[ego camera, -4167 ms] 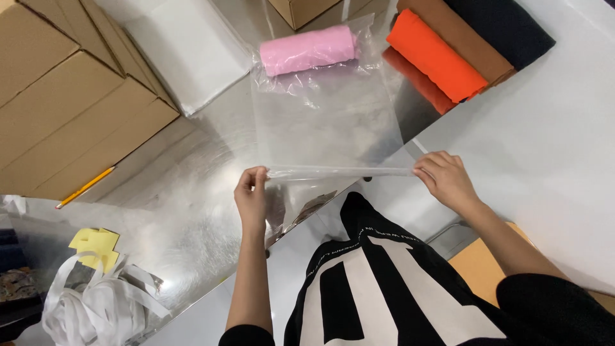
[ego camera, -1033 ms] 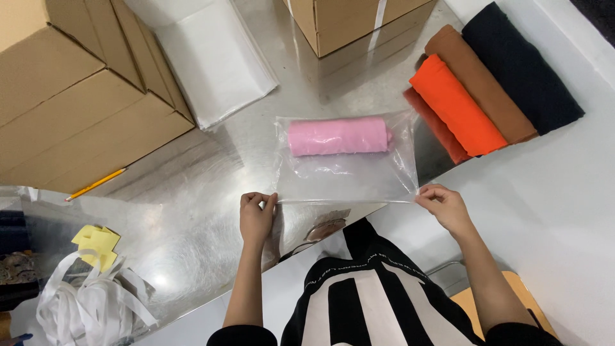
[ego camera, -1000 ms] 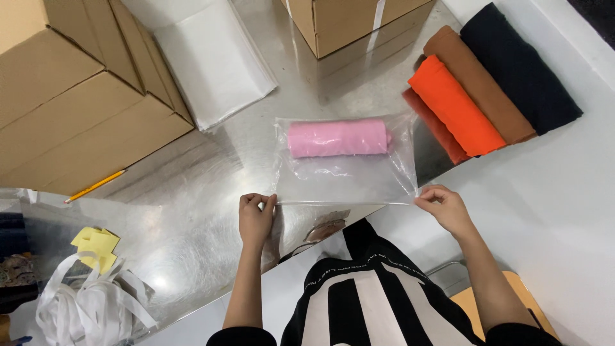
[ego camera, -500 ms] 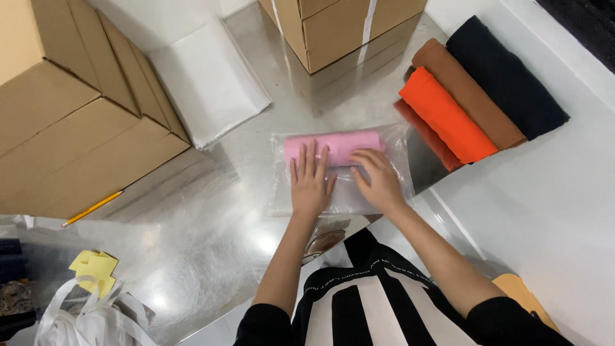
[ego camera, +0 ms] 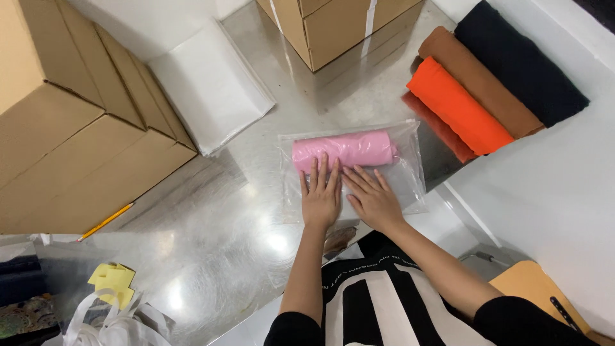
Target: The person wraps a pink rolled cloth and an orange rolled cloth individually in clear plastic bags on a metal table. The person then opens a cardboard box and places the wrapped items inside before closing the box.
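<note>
Pressing clear bag (ego camera: 410, 176) flat, left hand (ego camera: 320, 197), right hand (ego camera: 373, 200) open-palmed, pink roll (ego camera: 343, 149) inside.

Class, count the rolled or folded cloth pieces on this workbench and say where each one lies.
5: pink roll inside the clear bag; orange, brown, black and a rust one stacked at right. Others may be hidden.

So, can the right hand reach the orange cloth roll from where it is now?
Probably yes. The right hand lies flat on the clear bag, and the orange cloth roll sits just past the bag's far right corner with only bare table between them.
</note>
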